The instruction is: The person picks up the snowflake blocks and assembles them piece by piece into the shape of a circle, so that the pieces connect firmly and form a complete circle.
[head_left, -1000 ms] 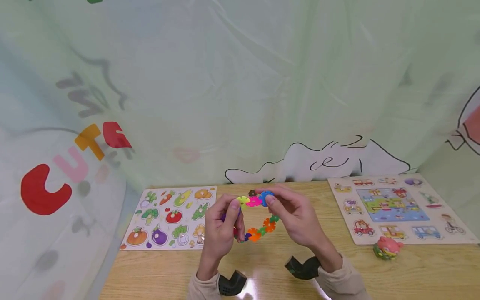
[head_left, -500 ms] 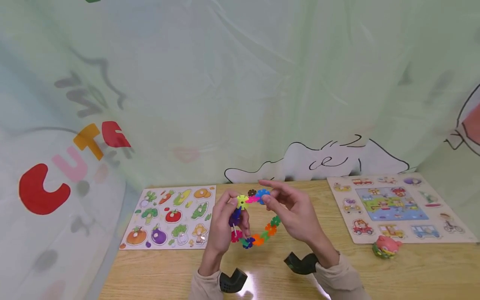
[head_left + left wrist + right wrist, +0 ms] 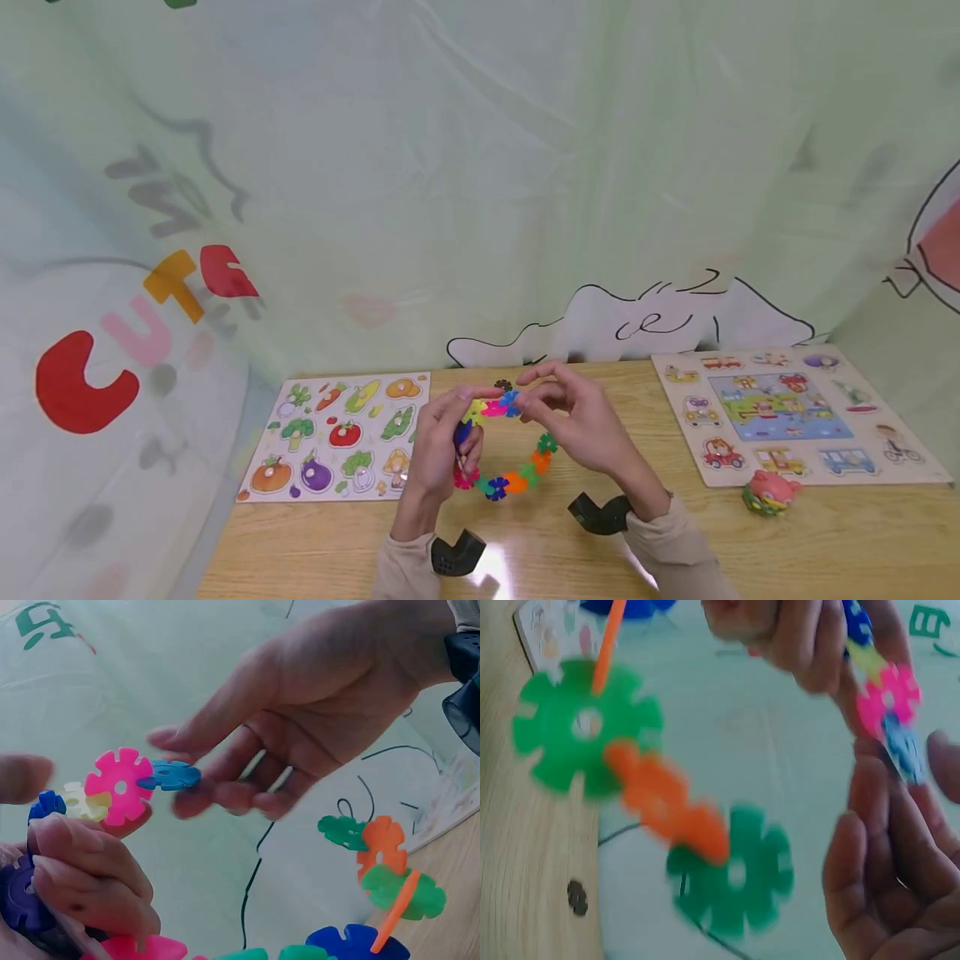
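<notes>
A curved chain of interlocked flower-shaped plastic discs (image 3: 516,482) hangs between the hands, in blue, pink, yellow, orange, green and more. My left hand (image 3: 438,442) holds the chain by its dark blue and purple discs, with fingers curled round them; the palm side is partly hidden. A yellow disc, a pink disc (image 3: 105,801) and a light blue disc (image 3: 174,774) stick out from that grip. My right hand (image 3: 581,421) is around the light blue end disc. Its thumb stands apart from the disc in both wrist views, its fingertips close below. A green disc (image 3: 736,874) forms the other end.
On the wooden table (image 3: 337,550), a vegetable puzzle board (image 3: 258,493) lies left and a vehicle puzzle board (image 3: 907,467) right. A pink and green toy (image 3: 771,492) sits before the right board. One dark disc (image 3: 503,386) lies behind the hands, near the curtain (image 3: 480,208).
Both hands have shifted slightly left with the chain. The right thumb and fingers have loosened around the light blue disc, and the left index finger has straightened above the yellow disc.
</notes>
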`<action>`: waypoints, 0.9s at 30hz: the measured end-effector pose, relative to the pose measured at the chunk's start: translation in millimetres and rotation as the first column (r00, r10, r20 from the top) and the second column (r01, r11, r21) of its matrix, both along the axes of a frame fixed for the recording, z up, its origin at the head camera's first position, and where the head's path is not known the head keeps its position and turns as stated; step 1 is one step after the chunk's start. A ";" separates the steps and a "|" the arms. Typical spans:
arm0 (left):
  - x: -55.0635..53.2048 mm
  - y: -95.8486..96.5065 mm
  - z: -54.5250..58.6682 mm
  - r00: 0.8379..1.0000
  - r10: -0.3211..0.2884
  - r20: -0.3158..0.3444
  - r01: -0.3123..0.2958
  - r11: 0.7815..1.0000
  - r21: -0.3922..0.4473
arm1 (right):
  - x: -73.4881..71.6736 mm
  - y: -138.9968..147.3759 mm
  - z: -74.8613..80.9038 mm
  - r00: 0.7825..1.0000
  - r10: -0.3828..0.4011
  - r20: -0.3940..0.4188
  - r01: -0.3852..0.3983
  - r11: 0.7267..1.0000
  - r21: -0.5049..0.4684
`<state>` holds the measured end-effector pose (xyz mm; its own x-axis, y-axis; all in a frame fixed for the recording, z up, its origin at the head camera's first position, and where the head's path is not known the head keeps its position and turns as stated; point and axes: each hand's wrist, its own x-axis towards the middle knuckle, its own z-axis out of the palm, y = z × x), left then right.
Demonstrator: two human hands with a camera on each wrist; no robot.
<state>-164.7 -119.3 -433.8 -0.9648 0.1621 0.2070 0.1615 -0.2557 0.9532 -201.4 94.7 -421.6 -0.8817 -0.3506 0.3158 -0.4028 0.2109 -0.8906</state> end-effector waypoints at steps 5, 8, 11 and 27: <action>-2.5 -10.9 -2.3 0.988 0.109 0.111 -0.118 0.990 0.074 | -30.3 18.1 -24.5 0.996 -0.082 0.032 0.079 0.993 0.088; -3.6 -18.9 -3.9 0.977 0.140 0.159 -0.160 0.980 0.119 | -47.6 26.1 -45.6 0.988 -0.155 -0.002 0.153 0.968 0.199; -3.9 -24.0 -4.4 0.973 0.140 0.185 -0.167 0.975 0.143 | -60.2 26.9 -68.3 0.984 -0.168 -0.065 0.180 0.928 0.325; -6.5 -22.3 -5.3 0.970 0.107 0.218 -0.145 0.974 0.171 | -73.2 -31.1 -98.9 0.982 0.186 -0.041 -0.099 0.681 0.726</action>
